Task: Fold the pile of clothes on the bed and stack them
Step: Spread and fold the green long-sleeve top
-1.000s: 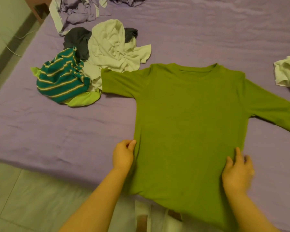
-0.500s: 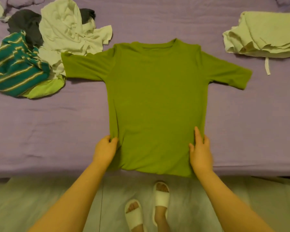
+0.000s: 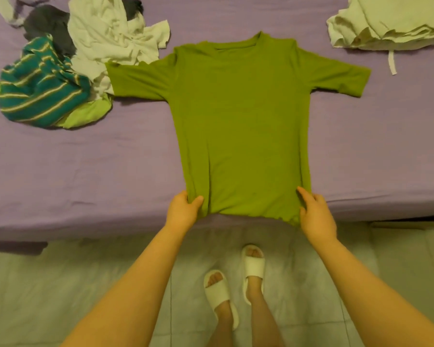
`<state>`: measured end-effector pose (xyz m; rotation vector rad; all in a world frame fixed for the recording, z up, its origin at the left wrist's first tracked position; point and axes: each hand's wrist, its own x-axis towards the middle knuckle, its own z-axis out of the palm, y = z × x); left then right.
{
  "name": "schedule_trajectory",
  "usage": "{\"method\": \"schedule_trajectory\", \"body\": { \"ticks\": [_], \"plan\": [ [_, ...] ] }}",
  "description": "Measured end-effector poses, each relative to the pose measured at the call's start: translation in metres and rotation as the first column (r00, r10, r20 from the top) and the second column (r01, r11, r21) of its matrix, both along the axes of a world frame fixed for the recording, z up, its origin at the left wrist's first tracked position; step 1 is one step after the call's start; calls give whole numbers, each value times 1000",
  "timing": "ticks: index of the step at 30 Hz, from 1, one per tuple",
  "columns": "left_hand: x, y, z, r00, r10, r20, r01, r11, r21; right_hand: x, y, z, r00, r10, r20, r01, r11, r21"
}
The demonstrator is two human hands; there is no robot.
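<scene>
one green t-shirt (image 3: 241, 126) flat on bed (image 3: 85, 171), left hand (image 3: 183, 209) and right hand (image 3: 316, 216) each pinching hem, four-garment pile (image 3: 73, 63) far left, one folded stack (image 3: 386, 21) far right

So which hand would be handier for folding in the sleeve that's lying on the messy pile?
Probably the left hand. It grips the green shirt at the hem corner on the side where that sleeve overlaps the white garment. The right hand would have to cross over.
</scene>
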<state>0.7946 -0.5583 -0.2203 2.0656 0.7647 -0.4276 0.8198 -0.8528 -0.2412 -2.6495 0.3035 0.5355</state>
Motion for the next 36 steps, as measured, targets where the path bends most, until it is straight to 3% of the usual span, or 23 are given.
{"method": "schedule_trajectory", "body": {
  "ticks": [3, 4, 6, 7, 9, 12, 14, 16, 19, 21, 23, 25, 27, 29, 32, 34, 36],
  "plan": [
    [-18, 12, 5, 995, 93, 23, -95, 990, 106, -7, -8, 8, 989, -150, 14, 151, 986, -72],
    [-23, 15, 7, 990, 137, 30, -140, 983, 121, -10, -6, 10, 994, -113, 9, 113, 980, -164],
    [-30, 19, 10, 978, 208, 34, -210, 974, 84, -16, 10, 13, 990, 135, 29, -116, 925, -362],
    [-32, 18, 11, 973, 228, 32, -230, 973, 33, -18, 23, 11, 967, 249, 54, -215, 913, -348],
    [-33, 14, 14, 964, 265, 17, -263, 961, -91, -22, 60, 8, 905, 421, 53, -409, 899, -159],
    [-29, 9, 26, 934, 357, -21, -348, 896, -276, -32, 108, 0, 762, 647, -22, -647, 762, 14],
    [-26, 8, 34, 896, 439, -67, -420, 786, -454, -37, 122, -6, 754, 657, 0, -657, 754, -11],
    [-21, 11, 40, 881, 460, -107, -436, 706, -558, -35, 123, -8, 818, 570, 76, -573, 819, 26],
    [-16, 20, 39, 887, 459, -43, -422, 771, -478, -30, 105, -4, 883, 466, 50, -466, 862, 199],
    [-16, 24, 31, 924, 382, 7, -369, 897, -242, -29, 90, 1, 873, 485, -62, -449, 846, 287],
    [-20, 25, 22, 979, 201, -28, -199, 978, 70, -31, 78, -1, 848, 510, -145, -452, 837, 308],
    [-23, 20, 15, 999, -9, -53, 26, 945, 327, -29, 70, -4, 873, 481, -79, -446, 854, 268],
    [-21, 10, 6, 967, -251, -50, 242, 833, 498, -22, 65, -6, 896, 442, 50, -444, 882, 161],
    [-12, -4, -4, 848, -516, -119, 488, 674, 555, -9, 61, -6, 873, 483, 64, -484, 875, 2],
    [1, -25, -20, 653, -718, -241, 728, 508, 460, 10, 49, -10, 836, 522, -169, -545, 824, -153],
    [9, -35, -29, 603, -738, -303, 780, 467, 416, 22, 43, -11, 883, 398, -249, -446, 878, -174],
    [18, -46, -34, 610, -733, -301, 774, 471, 422, 35, 44, -9, 935, 311, -169, -341, 919, -197]
  ]
}}
